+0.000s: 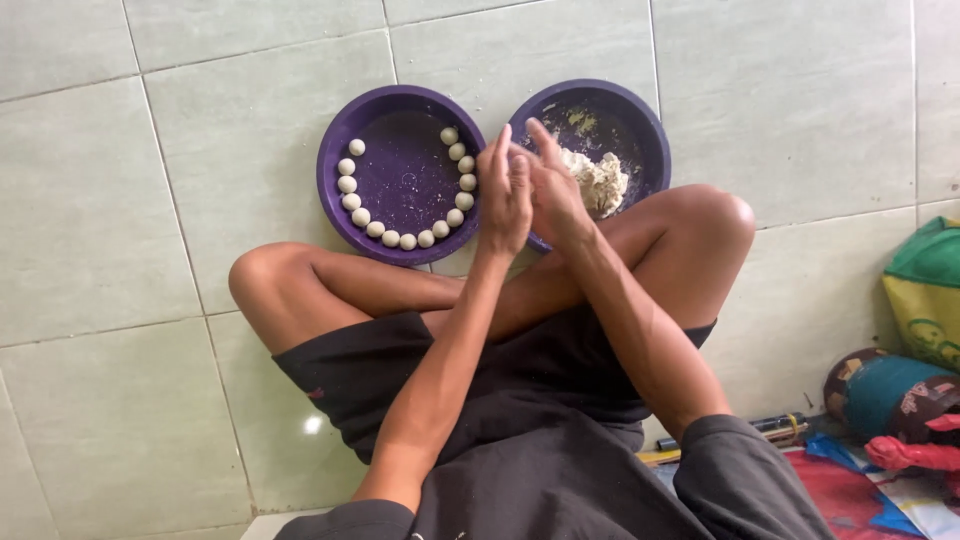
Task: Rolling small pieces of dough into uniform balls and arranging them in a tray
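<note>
Dough, if any, hidden between palms: left hand and right hand pressed flat together above 2 purple bowls. Right bowl: dough lump. Left bowl: small dough balls along rim.

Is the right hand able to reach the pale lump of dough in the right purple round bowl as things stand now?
Probably yes. The right hand is pressed palm to palm against the left hand, right beside the pale lump of dough in the right purple round bowl; nothing lies between them.
</note>
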